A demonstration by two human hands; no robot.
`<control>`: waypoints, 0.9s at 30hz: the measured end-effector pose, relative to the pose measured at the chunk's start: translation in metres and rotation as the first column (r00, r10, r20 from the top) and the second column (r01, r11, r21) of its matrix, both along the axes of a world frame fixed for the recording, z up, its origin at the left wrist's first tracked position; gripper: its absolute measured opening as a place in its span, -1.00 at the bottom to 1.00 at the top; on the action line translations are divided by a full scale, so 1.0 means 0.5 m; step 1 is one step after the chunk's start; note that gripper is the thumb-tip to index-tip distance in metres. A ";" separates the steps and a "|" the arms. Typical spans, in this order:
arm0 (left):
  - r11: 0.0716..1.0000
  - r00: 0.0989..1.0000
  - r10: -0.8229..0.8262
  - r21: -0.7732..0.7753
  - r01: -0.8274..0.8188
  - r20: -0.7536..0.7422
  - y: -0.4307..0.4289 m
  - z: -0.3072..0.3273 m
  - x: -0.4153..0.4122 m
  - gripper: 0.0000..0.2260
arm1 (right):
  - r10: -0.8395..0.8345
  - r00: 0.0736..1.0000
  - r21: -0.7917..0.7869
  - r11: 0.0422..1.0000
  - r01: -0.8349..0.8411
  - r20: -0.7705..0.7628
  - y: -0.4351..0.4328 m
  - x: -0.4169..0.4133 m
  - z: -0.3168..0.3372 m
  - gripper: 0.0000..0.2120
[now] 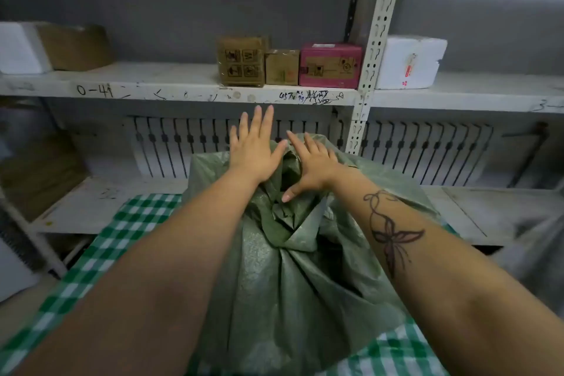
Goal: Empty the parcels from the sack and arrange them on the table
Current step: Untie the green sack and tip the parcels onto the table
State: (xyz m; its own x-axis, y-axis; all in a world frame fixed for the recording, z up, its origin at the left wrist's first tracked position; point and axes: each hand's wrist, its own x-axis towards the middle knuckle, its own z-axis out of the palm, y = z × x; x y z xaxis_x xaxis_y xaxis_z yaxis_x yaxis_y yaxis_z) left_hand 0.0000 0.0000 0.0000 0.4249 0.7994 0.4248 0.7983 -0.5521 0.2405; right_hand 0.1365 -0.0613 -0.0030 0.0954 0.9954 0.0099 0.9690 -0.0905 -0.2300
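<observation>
Green woven plastic sack (pixel 274 284) is sitting bunched up on your green-and-white checked table (pixel 131 223), right in front of you. Your left hand (pixel 256 149) is flat, fingers straight and spread, holding nothing. Its palm is over the sack's top edge, can't tell if it's pressing. Your right hand (pixel 314 168) is splayed wide too, gripping nothing, thumb lying on the crumpled neck. Up on the white metal shelf (pixel 152 82) there's a brown cardboard box (pixel 241 61), a smaller brown box (pixel 281 67), then a pink box (pixel 329 65).
</observation>
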 end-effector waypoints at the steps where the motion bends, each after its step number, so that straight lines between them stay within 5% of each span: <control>1: 1.000 1.000 -0.006 -0.003 0.006 -0.024 0.006 -0.004 -0.002 -0.36 | -0.003 1.000 -0.029 1.000 0.003 0.004 0.004 -0.007 -0.004 0.31; 14: 0.941 0.943 -0.281 -0.244 0.235 -0.178 0.080 -0.088 -0.026 -0.23 | -0.175 0.974 -0.165 0.975 0.150 -0.147 0.088 -0.019 -0.101 0.37; 17: 0.905 0.929 -0.346 -0.309 0.293 -0.132 0.089 -0.100 -0.027 -0.09 | -0.133 0.975 -0.047 0.991 0.127 -0.177 0.103 -0.013 -0.112 0.17; 22: 0.832 0.881 -0.421 -0.478 0.281 -0.215 0.096 -0.116 -0.034 0.14 | -0.058 0.979 0.145 0.986 0.087 -0.195 0.102 -0.010 -0.103 -0.61; 27: 0.862 0.887 -0.381 -0.448 0.238 -0.262 0.075 -0.129 -0.023 0.17 | -0.085 0.931 0.360 0.906 0.220 -0.355 0.100 -0.003 -0.088 -0.75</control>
